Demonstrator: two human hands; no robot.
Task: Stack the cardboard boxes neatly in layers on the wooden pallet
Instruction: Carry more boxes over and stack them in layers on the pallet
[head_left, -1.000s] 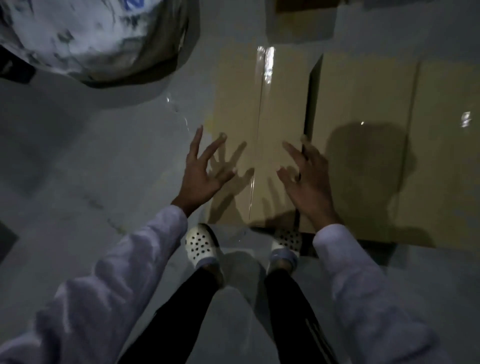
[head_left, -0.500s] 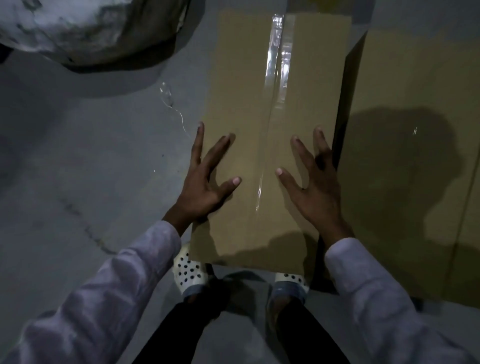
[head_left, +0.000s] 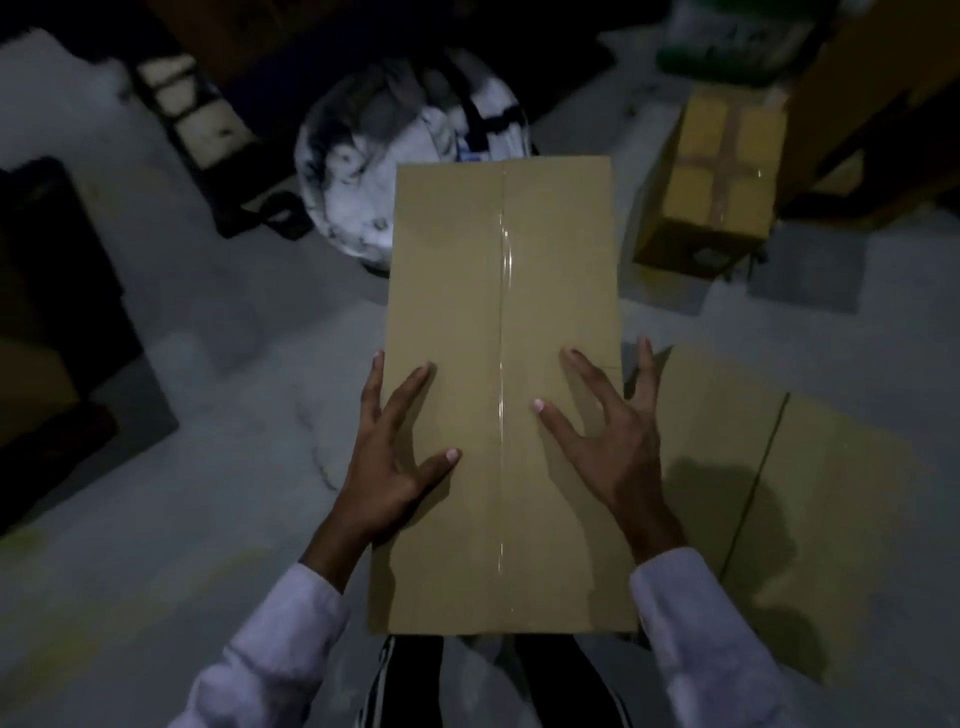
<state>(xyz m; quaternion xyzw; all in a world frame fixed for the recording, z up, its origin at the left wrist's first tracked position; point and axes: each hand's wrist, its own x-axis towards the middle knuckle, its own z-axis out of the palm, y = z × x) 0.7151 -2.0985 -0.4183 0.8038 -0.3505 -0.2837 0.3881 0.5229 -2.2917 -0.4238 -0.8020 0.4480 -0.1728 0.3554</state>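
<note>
Brown taped cardboard box (head_left: 467, 249), long and narrow, held off the floor in front of the body.
Left hand (head_left: 395, 467) and right hand (head_left: 613, 452) clamp its long sides, thumbs and forefingers splayed straight on top and other fingers down the edges. It is a flat, pressing grip with nothing curled round, probably to keep the long load level and square for laying. Beneath is a grey concrete floor (head_left: 208, 415). A flat brown cardboard panel (head_left: 805, 493) lies near right, a small cross-taped cardboard carton (head_left: 722, 171) far right and a crumpled white sack (head_left: 363, 171) beyond. The room is dim, and no wooden pallet shows.
</note>
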